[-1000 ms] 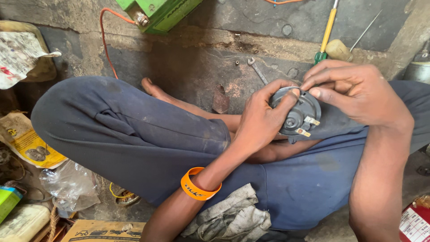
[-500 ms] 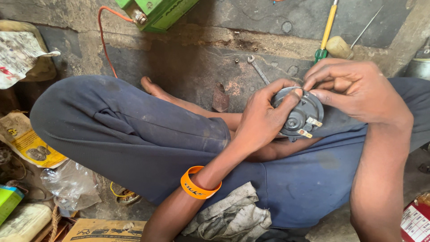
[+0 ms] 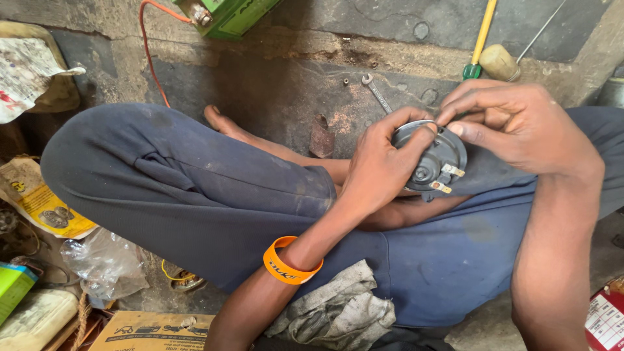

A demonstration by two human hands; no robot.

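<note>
fingers of the left hand (image 3: 380, 166) wrap the round grey horn (image 3: 432, 159) above the lap; right hand (image 3: 520, 123) fingertips pinch its rim. dark metal disc, two brass terminals. cardboard box (image 3: 153, 331) contents hidden.

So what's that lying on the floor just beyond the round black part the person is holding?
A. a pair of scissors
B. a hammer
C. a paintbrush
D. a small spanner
D: a small metal spanner lies on the dark floor just above the round black horn-like part, which the left hand and right hand both grip.
</note>
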